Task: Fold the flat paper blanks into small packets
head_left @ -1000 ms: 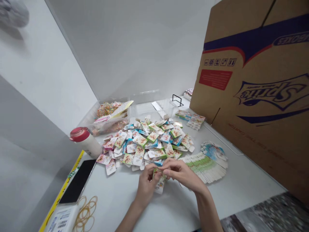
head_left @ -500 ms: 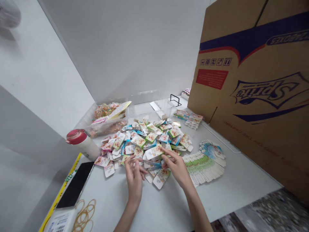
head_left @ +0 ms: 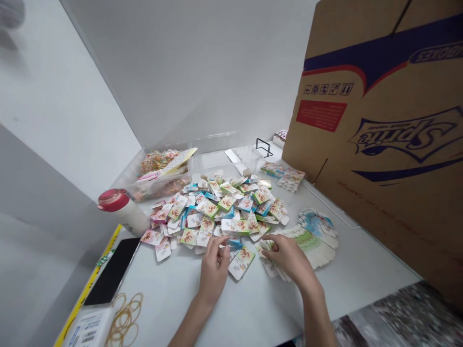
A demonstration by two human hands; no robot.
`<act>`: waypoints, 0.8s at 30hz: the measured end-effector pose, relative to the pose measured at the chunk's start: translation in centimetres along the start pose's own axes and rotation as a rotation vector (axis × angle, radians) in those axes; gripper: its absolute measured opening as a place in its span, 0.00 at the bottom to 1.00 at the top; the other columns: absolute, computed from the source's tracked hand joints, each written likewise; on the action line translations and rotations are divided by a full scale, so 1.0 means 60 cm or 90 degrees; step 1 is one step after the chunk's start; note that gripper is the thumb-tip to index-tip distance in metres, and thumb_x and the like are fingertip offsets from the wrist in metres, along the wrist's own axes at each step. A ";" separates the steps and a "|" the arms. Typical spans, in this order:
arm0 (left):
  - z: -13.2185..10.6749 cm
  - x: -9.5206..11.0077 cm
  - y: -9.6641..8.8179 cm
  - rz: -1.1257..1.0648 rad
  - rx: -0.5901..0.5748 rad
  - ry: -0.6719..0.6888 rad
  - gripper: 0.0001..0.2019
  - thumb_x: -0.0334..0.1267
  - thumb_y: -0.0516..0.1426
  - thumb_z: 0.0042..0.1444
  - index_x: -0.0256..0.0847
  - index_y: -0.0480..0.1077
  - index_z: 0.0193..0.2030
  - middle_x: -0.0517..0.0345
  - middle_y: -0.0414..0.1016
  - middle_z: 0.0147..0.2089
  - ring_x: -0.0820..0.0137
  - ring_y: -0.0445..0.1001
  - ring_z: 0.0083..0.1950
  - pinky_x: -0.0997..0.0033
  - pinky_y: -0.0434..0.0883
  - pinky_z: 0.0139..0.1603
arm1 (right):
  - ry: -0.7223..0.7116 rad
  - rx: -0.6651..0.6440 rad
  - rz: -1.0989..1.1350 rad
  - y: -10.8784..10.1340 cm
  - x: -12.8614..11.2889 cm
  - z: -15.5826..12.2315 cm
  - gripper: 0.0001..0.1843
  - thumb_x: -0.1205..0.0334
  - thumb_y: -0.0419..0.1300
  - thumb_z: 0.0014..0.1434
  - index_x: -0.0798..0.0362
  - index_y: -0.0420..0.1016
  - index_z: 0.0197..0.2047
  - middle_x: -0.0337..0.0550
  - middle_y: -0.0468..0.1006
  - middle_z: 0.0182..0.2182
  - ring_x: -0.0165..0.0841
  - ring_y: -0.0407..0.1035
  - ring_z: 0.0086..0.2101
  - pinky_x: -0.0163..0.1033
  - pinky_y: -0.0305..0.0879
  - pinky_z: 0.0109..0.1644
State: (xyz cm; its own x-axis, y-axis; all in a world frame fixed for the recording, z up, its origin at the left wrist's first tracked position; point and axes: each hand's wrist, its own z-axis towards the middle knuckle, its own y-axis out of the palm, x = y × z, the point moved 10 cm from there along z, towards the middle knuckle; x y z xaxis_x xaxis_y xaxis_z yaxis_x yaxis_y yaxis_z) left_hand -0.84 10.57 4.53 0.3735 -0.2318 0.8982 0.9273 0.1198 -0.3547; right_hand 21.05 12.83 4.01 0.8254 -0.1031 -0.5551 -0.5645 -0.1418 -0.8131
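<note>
- "Sprite" in large, upside-down script on the side of the cardboard carton (head_left: 365, 202)
- "BOXES", upside down, on the navy band (head_left: 376, 50), with the preceding characters unclear
- A small upside-down line ending, apparently, in "CARTON" low on the carton
- The red panel (head_left: 321, 115) and barcode label (head_left: 88, 330) are too small to read
</note>
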 end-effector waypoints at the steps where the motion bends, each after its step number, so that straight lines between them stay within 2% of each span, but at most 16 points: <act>1: -0.001 0.001 0.002 0.001 -0.004 0.000 0.13 0.44 0.48 0.66 0.42 0.67 0.52 0.54 0.66 0.44 0.75 0.68 0.32 0.73 0.68 0.34 | -0.006 -0.013 -0.002 0.005 0.002 0.001 0.19 0.60 0.60 0.55 0.45 0.75 0.51 0.42 0.74 0.34 0.34 0.68 0.34 0.35 0.52 0.34; 7: -0.003 0.003 0.008 0.025 -0.022 0.000 0.14 0.43 0.48 0.66 0.42 0.68 0.52 0.53 0.67 0.45 0.73 0.68 0.34 0.73 0.68 0.36 | 0.037 -0.060 -0.061 0.031 0.004 0.004 0.25 0.58 0.64 0.48 0.47 0.72 0.51 0.44 0.75 0.40 0.38 0.69 0.39 0.35 0.50 0.33; 11: -0.002 0.001 0.011 0.029 -0.031 -0.007 0.14 0.43 0.48 0.66 0.43 0.67 0.52 0.53 0.67 0.46 0.73 0.68 0.35 0.72 0.67 0.37 | 0.052 -0.078 -0.064 0.040 -0.005 0.002 0.23 0.64 0.59 0.49 0.48 0.69 0.51 0.45 0.75 0.41 0.36 0.68 0.38 0.35 0.46 0.31; 17: -0.001 0.002 0.013 0.033 -0.035 -0.009 0.14 0.43 0.48 0.66 0.43 0.68 0.52 0.53 0.68 0.47 0.72 0.69 0.36 0.72 0.67 0.37 | 0.041 -0.074 -0.080 0.035 -0.012 0.000 0.22 0.71 0.52 0.48 0.48 0.68 0.48 0.43 0.76 0.42 0.36 0.67 0.40 0.35 0.44 0.31; 24: -0.003 0.007 0.012 0.038 -0.037 -0.004 0.14 0.43 0.48 0.66 0.43 0.68 0.52 0.53 0.68 0.47 0.72 0.69 0.35 0.72 0.67 0.37 | 0.028 -0.021 -0.092 0.020 -0.015 0.000 0.18 0.72 0.50 0.51 0.50 0.70 0.44 0.42 0.73 0.41 0.34 0.66 0.39 0.35 0.43 0.31</act>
State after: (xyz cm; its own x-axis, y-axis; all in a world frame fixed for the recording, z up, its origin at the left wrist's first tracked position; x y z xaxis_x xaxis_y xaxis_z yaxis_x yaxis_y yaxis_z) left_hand -0.01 10.39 4.58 0.4280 -0.2203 0.8765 0.9034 0.0768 -0.4218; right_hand 19.64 12.78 3.52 0.8976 -0.1215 -0.4237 -0.4400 -0.1912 -0.8774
